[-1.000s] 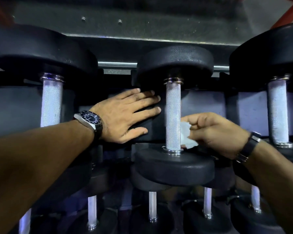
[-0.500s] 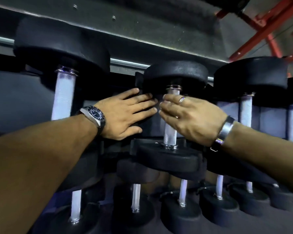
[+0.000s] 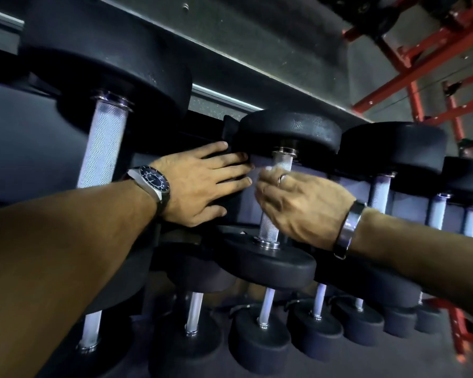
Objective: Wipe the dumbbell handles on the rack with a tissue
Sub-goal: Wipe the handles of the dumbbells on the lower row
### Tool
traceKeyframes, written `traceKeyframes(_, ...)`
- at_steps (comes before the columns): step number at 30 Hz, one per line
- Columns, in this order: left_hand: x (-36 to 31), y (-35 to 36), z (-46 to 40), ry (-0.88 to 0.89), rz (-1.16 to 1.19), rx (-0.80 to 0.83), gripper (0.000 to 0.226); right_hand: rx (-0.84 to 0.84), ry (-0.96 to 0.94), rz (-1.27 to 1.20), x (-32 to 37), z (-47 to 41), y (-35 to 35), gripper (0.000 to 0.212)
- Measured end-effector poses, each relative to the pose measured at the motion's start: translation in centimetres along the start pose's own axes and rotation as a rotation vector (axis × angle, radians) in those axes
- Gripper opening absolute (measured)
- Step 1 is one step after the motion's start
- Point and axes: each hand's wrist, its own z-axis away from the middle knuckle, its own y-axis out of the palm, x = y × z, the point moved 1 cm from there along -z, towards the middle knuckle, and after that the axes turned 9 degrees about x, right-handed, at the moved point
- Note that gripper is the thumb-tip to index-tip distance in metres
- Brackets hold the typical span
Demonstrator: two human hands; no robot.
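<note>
Curling right hand (image 3: pixel 303 205) round the middle dumbbell handle (image 3: pixel 269 227), tissue (image 3: pixel 268 168) barely peeking above the fingers; resting left hand (image 3: pixel 202 186) flat, fingers straight, just beside that handle on the rack (image 3: pixel 230 192).

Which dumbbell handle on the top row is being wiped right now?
The middle handle, with the right hand wrapped around it; the big left handle and the right ones stand untouched.

Single head-worn view, looking forward and slightly down, close to the dumbbell rack (image 3: pixel 271 64), tilted frame
</note>
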Motion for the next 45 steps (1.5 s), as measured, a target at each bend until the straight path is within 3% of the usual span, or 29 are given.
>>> traceKeyframes(8, 0.1, -0.3, 0.0, -0.008, 0.017, 0.012, 0.071, -0.035, -0.051, -0.147, 1.8, 0.8, -0.1, 0.037)
traceKeyframes(15, 0.1, -0.2, 0.0, -0.004, 0.013, 0.004, 0.070, 0.061, -0.263, -0.185, 2.0, 1.3, -0.1, 0.040)
traceKeyframes(17, 0.1, -0.3, -0.1, -0.005, 0.013, 0.000, 0.070, 0.076, -0.238, -0.176, 0.8, 0.8, -0.5, 0.043)
traceKeyframes(22, 0.1, -0.1, -0.1, -0.005, 0.002, 0.003, 0.071, 0.175, 0.034, -0.050, -1.6, -1.5, -1.2, 0.043)
traceKeyframes(27, 0.1, -0.2, -0.1, 0.009, 0.017, 0.013, 0.070, 0.333, -0.016, -0.041, 0.8, -1.7, -1.8, 0.036)
traceKeyframes(30, 0.2, -0.3, 0.0, 0.012, 0.006, 0.017, 0.069, 0.524, -0.108, -0.249, 2.3, -1.7, -2.2, 0.030)
traceKeyframes(31, 0.1, -0.3, -0.1, 0.013, 0.004, 0.025, 0.069, 0.516, -0.139, -0.268, 2.3, -1.7, -2.3, 0.031)
traceKeyframes(33, 0.2, -0.5, -0.1, 0.008, 0.005, 0.042, 0.069, 0.444, -0.183, -0.271, 1.9, -1.6, -2.8, 0.035)
traceKeyframes(35, 0.2, -0.5, 0.0, 0.007, 0.010, 0.080, 0.070, 0.415, -0.109, -0.435, 1.0, -1.1, -3.0, 0.040)
traceKeyframes(38, 0.3, -0.8, -0.1, 0.013, 0.004, 0.132, 0.070, 0.090, 0.189, -0.952, 1.1, 0.1, -3.1, 0.034)
traceKeyframes(40, 0.1, -1.2, -0.2, 0.023, 0.040, 0.126, 0.067, -0.176, 0.422, -1.162, 1.6, 0.7, -2.7, 0.017)
traceKeyframes(41, -0.1, -1.9, -0.2, 0.029, 0.063, 0.124, 0.066, -0.258, 0.508, -1.256, 2.2, 0.9, -2.8, 0.021)
traceKeyframes(43, -0.4, -3.1, -0.6, 0.016, 0.143, 0.170, 0.065, -0.326, 0.605, -1.539, 3.4, 1.1, -3.2, 0.031)
traceKeyframes(45, -0.6, -4.2, -1.1, -0.013, 0.168, 0.318, 0.066, -0.372, 0.637, -1.851, 4.3, 1.1, -3.7, 0.041)
